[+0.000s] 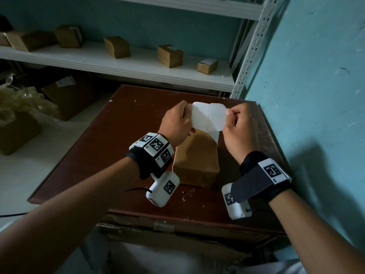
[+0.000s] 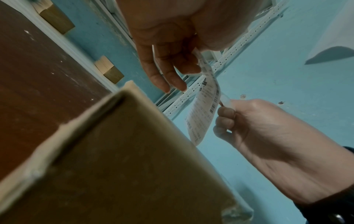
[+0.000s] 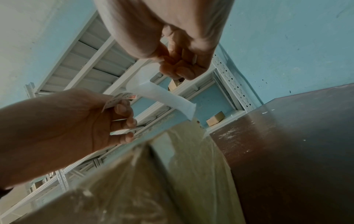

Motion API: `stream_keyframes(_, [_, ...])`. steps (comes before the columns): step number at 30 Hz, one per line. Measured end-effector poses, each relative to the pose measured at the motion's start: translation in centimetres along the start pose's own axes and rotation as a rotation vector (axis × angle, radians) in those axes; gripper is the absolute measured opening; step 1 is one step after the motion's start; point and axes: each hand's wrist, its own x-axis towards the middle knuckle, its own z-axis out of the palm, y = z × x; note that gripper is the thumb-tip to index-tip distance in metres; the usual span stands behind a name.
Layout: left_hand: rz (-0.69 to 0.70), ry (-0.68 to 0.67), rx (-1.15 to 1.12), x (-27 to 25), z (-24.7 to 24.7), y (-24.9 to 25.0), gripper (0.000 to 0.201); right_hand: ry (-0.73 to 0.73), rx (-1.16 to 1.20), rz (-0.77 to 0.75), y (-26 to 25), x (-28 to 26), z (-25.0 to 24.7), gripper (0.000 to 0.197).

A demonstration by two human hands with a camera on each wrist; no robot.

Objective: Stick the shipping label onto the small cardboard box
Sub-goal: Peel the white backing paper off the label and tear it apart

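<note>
Two hands pinch one label (image 1: pixel 205 117) above the desk (image 1: pixel 110 139): the left hand (image 1: pixel 176 120) grips its left edge, the right hand (image 1: pixel 238 123) its right edge, fingers curled. Printed side faces down, seen from the left wrist. Beneath it a box (image 1: pixel 195 161) stands near the desk's middle. Behind the desk's far edge, a shelf (image 1: pixel 118 64) holds more boxes.

Storeroom or packing room: white slotted-metal shelving (image 1: pixel 250 50) holding cardboard boxes (image 1: pixel 169 55), more cartons (image 1: pixel 67 91) on floor.
</note>
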Motion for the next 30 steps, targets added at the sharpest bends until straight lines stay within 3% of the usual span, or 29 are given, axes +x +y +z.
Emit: stream_keyframes(30, [-0.010,0.007,-0.029,-0.01,-0.22,0.10,0.022,0.006,0.007,0.006,0.06,0.15,-0.10,0.013])
